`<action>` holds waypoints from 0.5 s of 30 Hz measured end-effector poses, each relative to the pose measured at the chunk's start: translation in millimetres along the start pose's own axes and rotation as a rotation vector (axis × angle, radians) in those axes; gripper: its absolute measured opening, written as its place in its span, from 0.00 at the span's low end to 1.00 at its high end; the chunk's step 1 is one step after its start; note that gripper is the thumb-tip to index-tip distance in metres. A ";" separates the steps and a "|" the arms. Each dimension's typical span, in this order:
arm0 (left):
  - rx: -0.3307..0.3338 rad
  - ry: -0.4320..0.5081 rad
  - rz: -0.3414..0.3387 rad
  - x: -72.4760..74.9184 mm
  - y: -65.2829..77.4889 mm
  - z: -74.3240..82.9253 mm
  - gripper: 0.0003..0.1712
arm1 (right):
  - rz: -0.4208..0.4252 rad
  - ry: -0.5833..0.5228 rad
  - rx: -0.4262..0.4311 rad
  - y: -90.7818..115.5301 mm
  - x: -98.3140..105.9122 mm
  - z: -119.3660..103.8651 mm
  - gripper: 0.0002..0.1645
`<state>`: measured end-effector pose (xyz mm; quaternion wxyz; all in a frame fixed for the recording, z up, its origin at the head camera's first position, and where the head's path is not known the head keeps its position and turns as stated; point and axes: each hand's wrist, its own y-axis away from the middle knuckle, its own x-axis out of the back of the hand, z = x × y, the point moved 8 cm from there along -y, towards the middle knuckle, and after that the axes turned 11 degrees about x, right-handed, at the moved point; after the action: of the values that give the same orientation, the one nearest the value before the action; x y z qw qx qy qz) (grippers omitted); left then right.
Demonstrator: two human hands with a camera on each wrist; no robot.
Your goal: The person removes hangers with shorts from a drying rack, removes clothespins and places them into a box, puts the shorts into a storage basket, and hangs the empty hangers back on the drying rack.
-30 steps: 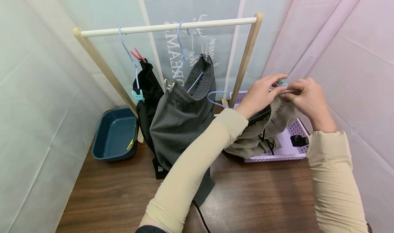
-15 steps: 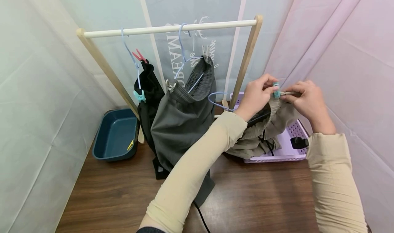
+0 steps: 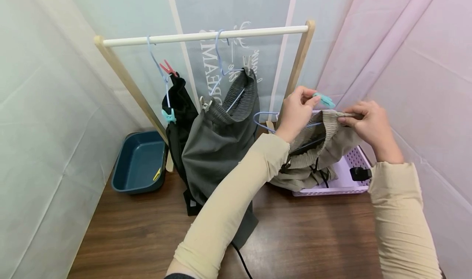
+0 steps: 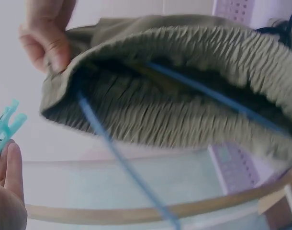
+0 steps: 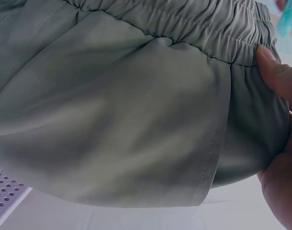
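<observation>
My left hand (image 3: 298,111) pinches a teal clothespin (image 3: 324,100) between thumb and fingers, in the air left of the waistband corner. The same clothespin (image 4: 8,125) shows at the left edge of the left wrist view. With my right hand (image 3: 370,121) I grip the corner of the elastic waistband of khaki pants (image 3: 332,125); the thumb (image 5: 275,72) lies on the gathered band. A blue wire hanger (image 4: 107,136) sits inside the waistband, its hook (image 3: 258,117) sticking out to the left. Lower parts of the pants lie bunched over a purple basket (image 3: 354,168).
A rack with a white bar (image 3: 258,32) holds dark grey pants (image 3: 217,148) and a black garment (image 3: 180,107) on blue hangers with clothespins. Left of it, a dark teal tub (image 3: 138,160) holds a yellow clothespin (image 3: 157,174). Curtains surround the wooden table (image 3: 313,234).
The teal clothespin has come off the waistband corner and moved left and up in my left hand. My right hand keeps its grip on the corner, slightly lower.
</observation>
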<state>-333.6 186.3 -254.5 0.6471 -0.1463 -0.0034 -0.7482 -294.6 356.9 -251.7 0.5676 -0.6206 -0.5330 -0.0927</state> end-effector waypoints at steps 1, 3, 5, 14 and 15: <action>0.005 0.010 0.006 3.1 -0.2 0.9 0.09 | 0.002 -0.006 -0.006 1.4 0.1 1.9 0.08; 0.020 0.017 -0.001 7.0 0.7 1.2 0.09 | 0.002 -0.026 -0.030 5.0 -0.4 7.6 0.08; 0.023 0.023 -0.013 9.9 3.0 0.9 0.09 | -0.002 -0.046 -0.062 10.4 -1.3 14.6 0.09; -0.014 0.146 0.084 40.1 7.4 0.0 0.11 | -0.009 -0.187 -0.246 44.1 -5.1 58.7 0.13; -0.015 0.163 0.101 44.8 7.3 0.6 0.11 | -0.006 -0.202 -0.258 46.4 -5.3 61.6 0.15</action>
<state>-331.7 141.9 -245.3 0.6809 -0.0895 0.0622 -0.7242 -291.4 413.3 -304.5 0.4264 -0.6929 -0.5728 -0.0995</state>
